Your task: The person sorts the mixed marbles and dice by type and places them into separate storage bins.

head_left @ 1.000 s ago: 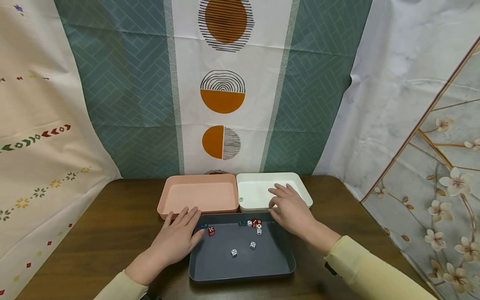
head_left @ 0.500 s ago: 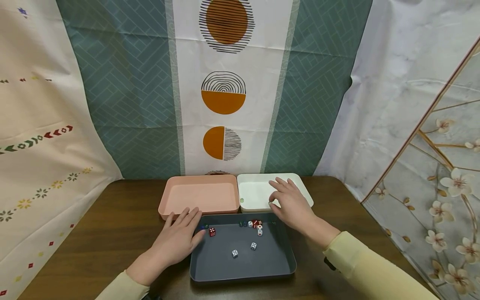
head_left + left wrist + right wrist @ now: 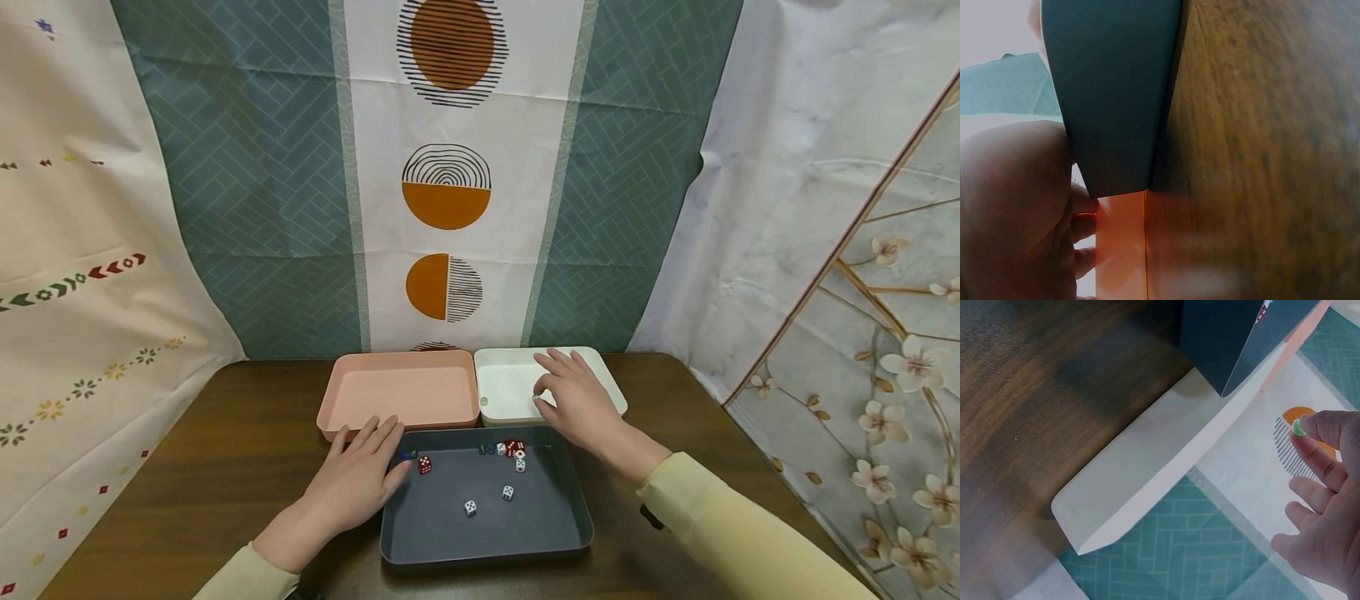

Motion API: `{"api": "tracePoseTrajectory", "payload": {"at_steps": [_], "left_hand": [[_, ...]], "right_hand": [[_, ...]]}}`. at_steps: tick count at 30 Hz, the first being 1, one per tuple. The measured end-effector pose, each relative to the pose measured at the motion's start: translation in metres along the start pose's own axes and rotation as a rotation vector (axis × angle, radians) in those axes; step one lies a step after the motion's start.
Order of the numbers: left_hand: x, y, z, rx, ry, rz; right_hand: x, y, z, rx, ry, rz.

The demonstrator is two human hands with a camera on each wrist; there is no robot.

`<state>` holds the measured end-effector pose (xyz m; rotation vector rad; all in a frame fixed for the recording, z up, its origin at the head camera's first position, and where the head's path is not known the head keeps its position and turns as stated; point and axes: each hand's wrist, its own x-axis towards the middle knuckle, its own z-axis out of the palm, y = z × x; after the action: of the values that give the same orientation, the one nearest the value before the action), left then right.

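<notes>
Pinching a small green bead (image 3: 1299, 427) between thumb and forefinger, the right hand (image 3: 577, 408) hangs over the near part of the white tray (image 3: 517, 367), its other fingers loosely fanned. Pale green bead (image 3: 484, 402) inside that tray, at its left end. Left hand (image 3: 351, 477) has fingers straight, slightly spread, at the far left corner of the dark grey tray (image 3: 525, 533); tips by the near rim of the pink tray (image 3: 405, 383), contact hard to tell. In the grey tray: two white dice (image 3: 470, 507) apart on the floor, one red die (image 3: 425, 464) near the left thumb, more dice (image 3: 512, 447) clustered along the far side. All three trays on a brown wooden bench (image 3: 187, 467).
</notes>
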<state>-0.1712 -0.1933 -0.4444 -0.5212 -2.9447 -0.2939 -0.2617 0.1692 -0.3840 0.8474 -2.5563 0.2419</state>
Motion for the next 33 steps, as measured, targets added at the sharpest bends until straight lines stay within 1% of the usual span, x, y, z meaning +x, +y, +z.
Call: {"api": "tracePoseTrajectory", "payload": {"at_steps": [11,22,33], "left_hand": [[0.000,0.000,-0.001,0.005,-0.006,-0.002],[0.000,0.000,-0.001,0.002,-0.001,-0.004],[0.000,0.000,-0.001,-0.001,-0.010,-0.010]], "right_hand": [[0.010,0.002,0.003,0.032,-0.036,0.056],[0.018,0.004,0.007,0.045,-0.052,0.077],[0.026,0.008,0.010,0.031,-0.074,0.081]]}}
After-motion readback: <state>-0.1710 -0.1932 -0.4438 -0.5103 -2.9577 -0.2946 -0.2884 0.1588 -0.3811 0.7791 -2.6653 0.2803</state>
